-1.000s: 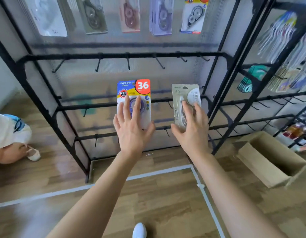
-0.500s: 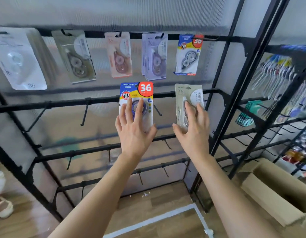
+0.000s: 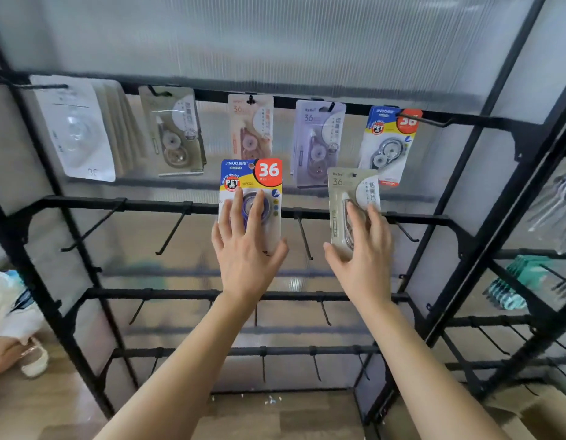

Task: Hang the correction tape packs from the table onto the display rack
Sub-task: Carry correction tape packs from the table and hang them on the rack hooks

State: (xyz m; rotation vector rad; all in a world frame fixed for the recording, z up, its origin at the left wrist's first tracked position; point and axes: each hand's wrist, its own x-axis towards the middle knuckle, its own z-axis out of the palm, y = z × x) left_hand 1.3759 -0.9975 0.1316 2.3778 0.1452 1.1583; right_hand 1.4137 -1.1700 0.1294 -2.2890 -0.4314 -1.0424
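Both hands up in front of the display rack [image 3: 148,206], one pack each. Left hand [image 3: 246,249] grips the blue-yellow pack [image 3: 259,179] marked 36: fingers spread over the blister front, thumb hooked at its right edge. Right hand [image 3: 364,258] grips the beige pack [image 3: 345,188] the same way, thumb at its lower left edge. Both packs are upright, printed side to me, and cross the second rail; their tops sit just below the top-row stock. Neither is on a hook. Top rail carries, left to right: white stack [image 3: 75,131], olive pack [image 3: 176,134], pink pack [image 3: 251,125], lilac pack [image 3: 318,138], a hung blue-yellow pack [image 3: 388,138]. My beige pack overlaps the lilac one's lower right corner. Cardboard box [image 3: 535,414] on the floor at lower right. Another person's leg and shoe [image 3: 33,360] at the left edge.
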